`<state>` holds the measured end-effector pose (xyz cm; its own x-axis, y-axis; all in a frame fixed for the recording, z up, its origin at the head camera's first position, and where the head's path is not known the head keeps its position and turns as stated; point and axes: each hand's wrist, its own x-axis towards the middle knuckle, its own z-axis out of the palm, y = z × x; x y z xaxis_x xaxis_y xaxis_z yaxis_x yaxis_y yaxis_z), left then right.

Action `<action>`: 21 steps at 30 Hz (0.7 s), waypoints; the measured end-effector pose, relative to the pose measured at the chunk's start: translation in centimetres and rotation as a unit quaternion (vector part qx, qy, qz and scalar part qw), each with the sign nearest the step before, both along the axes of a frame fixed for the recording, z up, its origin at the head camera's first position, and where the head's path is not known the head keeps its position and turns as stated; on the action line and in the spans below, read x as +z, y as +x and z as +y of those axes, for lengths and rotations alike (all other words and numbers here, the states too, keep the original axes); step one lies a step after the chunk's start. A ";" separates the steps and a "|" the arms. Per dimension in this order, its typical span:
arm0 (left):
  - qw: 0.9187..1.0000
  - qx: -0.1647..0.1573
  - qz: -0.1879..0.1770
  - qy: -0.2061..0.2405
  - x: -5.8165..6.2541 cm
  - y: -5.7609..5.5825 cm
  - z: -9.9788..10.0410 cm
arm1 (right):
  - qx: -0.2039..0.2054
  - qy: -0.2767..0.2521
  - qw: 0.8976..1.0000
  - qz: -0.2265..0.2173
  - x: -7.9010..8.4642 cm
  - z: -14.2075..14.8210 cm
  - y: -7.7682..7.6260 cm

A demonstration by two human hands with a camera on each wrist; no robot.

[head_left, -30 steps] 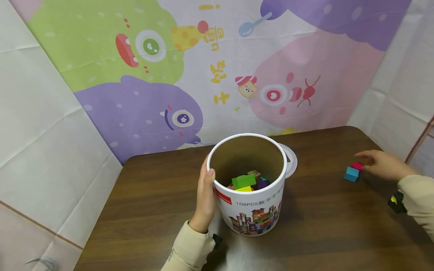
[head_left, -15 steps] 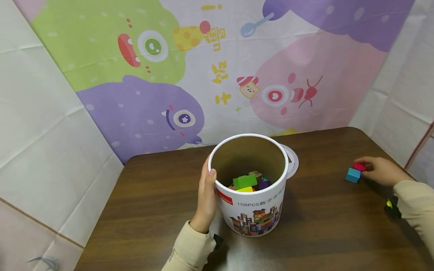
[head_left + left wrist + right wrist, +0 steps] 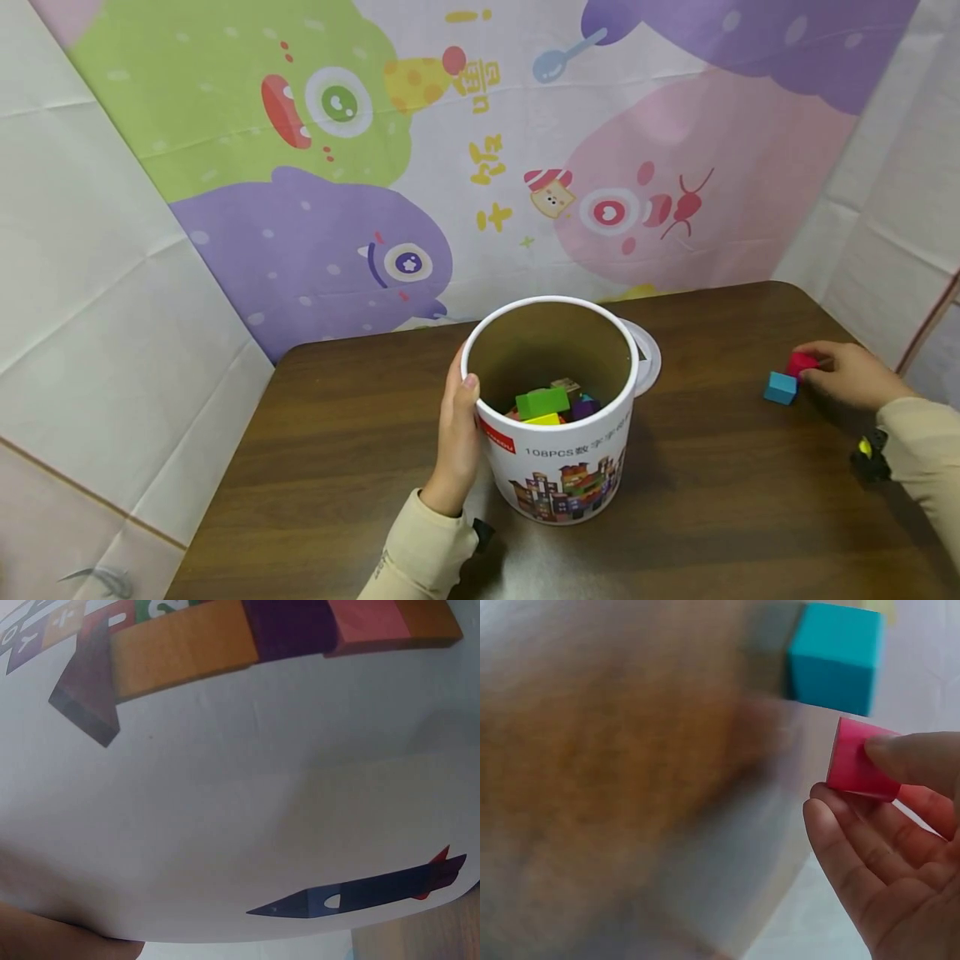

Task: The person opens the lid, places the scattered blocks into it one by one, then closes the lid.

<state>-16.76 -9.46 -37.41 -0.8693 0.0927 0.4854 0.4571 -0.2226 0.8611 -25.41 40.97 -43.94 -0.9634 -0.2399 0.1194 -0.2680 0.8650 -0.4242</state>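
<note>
A white bucket (image 3: 570, 446) with printed sides stands upright on the table. My left hand (image 3: 454, 437) holds its left side, thumb near the rim; in the left wrist view the bucket's printed wall (image 3: 225, 795) fills most of the picture. Inside lie several blocks, among them a green block (image 3: 542, 403) and a yellow block (image 3: 542, 420). At the table's right side my right hand (image 3: 855, 375) pinches a red block (image 3: 847, 754) between thumb and fingers. Beside it sits a blue block (image 3: 781, 388), close to the red one.
A white round lid-like piece (image 3: 649, 367) shows behind the bucket's right side, partly hidden. The brown wooden table (image 3: 345, 433) meets a cartoon-printed cloth (image 3: 495, 250) at the back. White panels stand at both sides.
The fingers of my right hand have closed on the red block. That block has shifted slightly right, away from the blue one. My left hand still holds the bucket.
</note>
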 end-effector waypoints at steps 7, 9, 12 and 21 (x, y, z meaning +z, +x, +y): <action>1.000 -0.002 0.000 0.004 -0.1 0.0 0.0 | -0.002 -0.040 0.999 0.016 3.2 -1.9 0.3; 1.000 -0.002 0.000 0.005 -0.1 0.0 0.0 | 0.006 -0.044 0.998 0.033 4.6 -3.0 0.4; 1.000 -0.002 0.000 0.007 -0.1 0.0 0.0 | 0.026 -0.045 0.997 0.061 6.7 -4.9 0.6; 1.000 0.010 -0.017 -0.001 -0.3 0.1 -0.2 | 0.070 -0.018 0.991 0.111 12.6 -11.8 1.9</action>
